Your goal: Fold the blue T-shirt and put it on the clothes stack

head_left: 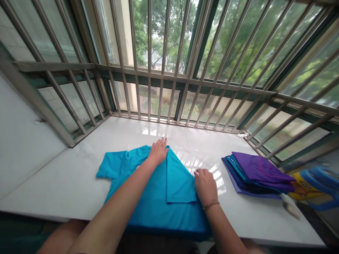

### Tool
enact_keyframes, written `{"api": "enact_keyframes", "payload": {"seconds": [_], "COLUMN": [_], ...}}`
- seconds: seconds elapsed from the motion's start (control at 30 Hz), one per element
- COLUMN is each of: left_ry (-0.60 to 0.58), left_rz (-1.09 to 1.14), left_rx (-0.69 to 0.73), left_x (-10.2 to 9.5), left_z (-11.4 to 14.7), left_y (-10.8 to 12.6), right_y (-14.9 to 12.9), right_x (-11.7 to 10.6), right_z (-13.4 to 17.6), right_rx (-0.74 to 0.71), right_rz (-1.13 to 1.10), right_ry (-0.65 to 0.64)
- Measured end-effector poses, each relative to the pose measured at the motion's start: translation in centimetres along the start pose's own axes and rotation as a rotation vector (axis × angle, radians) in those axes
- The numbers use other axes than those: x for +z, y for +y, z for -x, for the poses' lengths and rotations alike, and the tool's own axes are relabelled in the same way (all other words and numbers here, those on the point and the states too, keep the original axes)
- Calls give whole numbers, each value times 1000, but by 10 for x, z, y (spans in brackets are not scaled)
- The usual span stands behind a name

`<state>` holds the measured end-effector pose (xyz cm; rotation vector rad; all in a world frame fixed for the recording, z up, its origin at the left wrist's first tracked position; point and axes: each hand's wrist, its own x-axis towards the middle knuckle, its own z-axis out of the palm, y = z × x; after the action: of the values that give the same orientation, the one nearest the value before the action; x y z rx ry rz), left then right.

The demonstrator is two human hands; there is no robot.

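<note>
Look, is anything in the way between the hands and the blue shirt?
Nothing visible is. The left hand lies flat on top of the blue shirt, and the right hand is at its right edge. The folded clothes lie farther right, apart from the shirt, so they aren't blocking either hand.

Metal bars [149, 35] across windows [219, 53], green trees [141, 38] outside

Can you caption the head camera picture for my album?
Left hand on a turquoise fabric T-shirt, right hand at its folded edge, on a glossy white ledge.
</note>
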<state>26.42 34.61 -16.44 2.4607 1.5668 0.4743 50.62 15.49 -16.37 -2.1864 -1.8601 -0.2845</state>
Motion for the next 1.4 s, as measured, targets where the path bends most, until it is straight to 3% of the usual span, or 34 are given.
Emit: {"api": "enact_keyframes", "payload": {"seconds": [0.1,0.2,0.3,0.4,0.47,0.57,0.63,0.7,0.77,0.93,1.1,1.23,1.4], "left_ry": [208,319,211,16,-20,124,183,134,92,65,33,-21,-121], "left_rz": [-70,-250,-315,-241,-194,-107,-25,48,80,94,79,12,9], "left_rx": [-153,-524,-849,-800,-692,-503,-191,167,318,114,101,192,272], "left_x": [-31,-62,-84,-97,-104,-109,-106,-98,-88,-69,-65,-71,-77], "left_z": [49,113,160,172,167,163,175,198,226,271,263,246,234], "left_y": [-34,-94,-153,-184,-182,-148,-117,-91,-79,-105,-122,-109,-105], "right_y": [-20,-53,-91,-123,-137,-147,-147,-143,-138,-132,-140,-159,-204], "right_x": [-16,-32,-41,-46,-47,-47,-46,-43,-40,-28,-14,-7,4], "right_z": [8,30,66,102,120,131,130,124,115,95,65,-1,-100], "right_rx": [-129,-253,-346,-389,-404,-407,-387,-339,-280,-230,-284,-214,-107], "right_rz": [-178,-364,-511,-643,-710,-769,-788,-788,-773,-683,-622,-574,-451], "right_ry": [100,110,57,-14,-55,-79,-78,-82,-90,-92,-116,-196,-311]}}
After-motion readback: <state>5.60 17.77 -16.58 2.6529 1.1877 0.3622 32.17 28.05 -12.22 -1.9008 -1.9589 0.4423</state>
